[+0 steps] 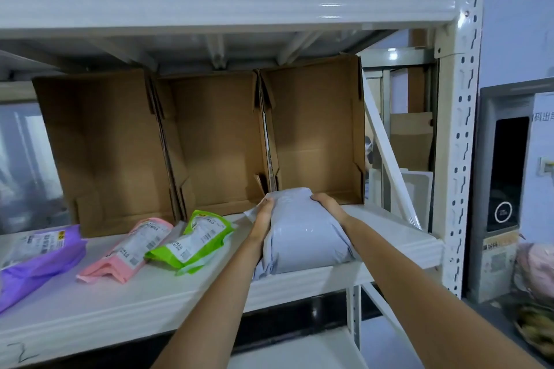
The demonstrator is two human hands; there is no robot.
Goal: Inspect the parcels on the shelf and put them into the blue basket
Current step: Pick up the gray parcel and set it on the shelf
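- Head view: left hand and right hand curl their fingers around the far end of a grey poly-mailer parcel, probably to lift it.
- Parcel lies on the shelf edge; blue basket unseen.

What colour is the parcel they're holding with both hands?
Pale grey, plain, no pattern: the grey parcel, seen best in the head view.

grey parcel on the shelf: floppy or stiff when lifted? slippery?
The grey parcel probably lifts soft, not rigid: it bulges and its loose ends crumple. Its glossy film may be slippery. Left hand and right hand grip its sides, suggesting bulk.
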